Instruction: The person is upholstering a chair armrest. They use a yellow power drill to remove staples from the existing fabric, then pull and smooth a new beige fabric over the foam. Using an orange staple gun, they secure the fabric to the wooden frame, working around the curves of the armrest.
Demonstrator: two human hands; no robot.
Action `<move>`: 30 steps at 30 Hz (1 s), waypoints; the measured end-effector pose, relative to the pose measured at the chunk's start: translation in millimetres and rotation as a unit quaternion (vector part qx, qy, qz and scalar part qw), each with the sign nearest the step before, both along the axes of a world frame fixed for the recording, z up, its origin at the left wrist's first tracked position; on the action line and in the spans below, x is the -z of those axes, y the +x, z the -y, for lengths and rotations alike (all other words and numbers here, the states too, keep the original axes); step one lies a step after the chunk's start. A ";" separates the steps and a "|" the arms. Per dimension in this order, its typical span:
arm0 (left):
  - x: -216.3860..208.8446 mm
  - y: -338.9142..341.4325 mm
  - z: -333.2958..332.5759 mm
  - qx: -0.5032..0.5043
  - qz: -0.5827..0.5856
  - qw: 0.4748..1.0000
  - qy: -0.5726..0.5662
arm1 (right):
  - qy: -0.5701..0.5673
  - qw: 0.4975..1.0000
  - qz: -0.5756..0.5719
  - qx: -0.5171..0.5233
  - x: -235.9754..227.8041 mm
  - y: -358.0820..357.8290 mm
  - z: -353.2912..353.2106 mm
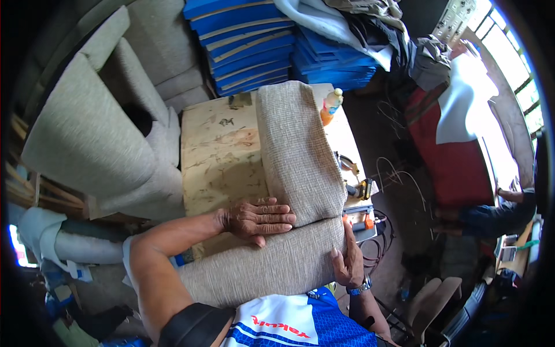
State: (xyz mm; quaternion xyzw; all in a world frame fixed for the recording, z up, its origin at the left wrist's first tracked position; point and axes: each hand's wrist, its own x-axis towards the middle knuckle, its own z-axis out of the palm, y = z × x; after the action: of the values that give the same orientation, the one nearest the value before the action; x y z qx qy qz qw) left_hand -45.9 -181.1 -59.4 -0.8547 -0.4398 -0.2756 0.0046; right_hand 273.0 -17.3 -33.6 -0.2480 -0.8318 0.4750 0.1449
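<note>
Person's bare hands on an upholstered piece point(298, 139), grey-beige woven fabric, L-shaped, lying on a worn wooden table point(219, 173) w/ its corner right at the hands. L hand point(260, 221): open, palm down, fingers together & pointing R, laid flat at the inner corner; not gripping. R hand point(348, 263), wearing a metal watch point(361, 286): thumb & forefinger spread, against the outer R side; can't tell if the hidden fingers grip the edge.

Key relation: a crease point(312, 222) crosses the fabric btwn the hands. L fingertips are at its inner end, R forefinger nr its outer end. Beyond the crease, one limb's long axis runs fwd, away from both hands; the other limb runs L from the R hand, below the L hand & close to the body. L hand is farther fwd, so nearer the far limb; R hand sits lower, beside the near limb.

Fwd of R hand, nr the table's R side: a black-and-yellow tool point(365, 189), & farther off a bottle point(331, 107) w/ orange liquid. Well fwd of both hands: stacked blue slabs point(248, 52). Fwd-L of L hand: a fabric-covered seat point(92, 133). Far R of R hand: another person point(514, 202), partly in view.
</note>
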 end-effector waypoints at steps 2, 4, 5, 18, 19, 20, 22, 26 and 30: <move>37.0 -0.7 -15.6 -0.010 0.019 0.996 0.092 | -0.015 1.000 0.012 0.004 -4.1 -1.7 -2.5; 61.7 4.8 -27.4 -0.033 0.019 0.979 0.198 | -0.018 1.000 -0.006 0.004 -2.1 -1.7 -1.7; 69.3 12.0 -31.1 -0.073 0.012 0.968 0.241 | -0.038 0.999 -0.018 0.015 0.2 -0.7 0.2; 71.5 3.8 -66.4 -0.127 0.081 0.943 0.296 | -0.007 1.000 0.015 0.017 -5.9 -7.8 4.6; 69.6 -1.5 -69.3 -0.144 0.081 0.944 0.287 | -0.029 0.999 0.009 0.018 -5.5 -7.0 4.8; 62.3 -11.8 -73.3 -0.176 0.099 0.945 0.257 | -0.048 0.999 0.002 0.021 -5.7 -7.2 4.0; 40.0 -39.8 -82.5 -0.229 0.094 0.953 0.178 | -0.095 0.995 -0.013 0.040 -3.6 -5.1 4.8; 5.3 -64.3 -100.0 -0.261 0.105 0.958 0.056 | 0.065 0.991 -0.105 0.055 1.6 -23.5 -21.1; 20.0 -52.9 -96.9 -0.303 0.163 0.931 0.120 | 0.241 0.967 -0.045 0.063 -50.5 -93.2 -55.6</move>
State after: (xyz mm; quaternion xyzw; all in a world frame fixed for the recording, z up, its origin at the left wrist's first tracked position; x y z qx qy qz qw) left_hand -98.8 -84.2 -79.4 -0.6172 -0.6363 -0.4475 0.1182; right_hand 179.8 38.3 16.9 -0.2361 -0.8970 0.2608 0.2677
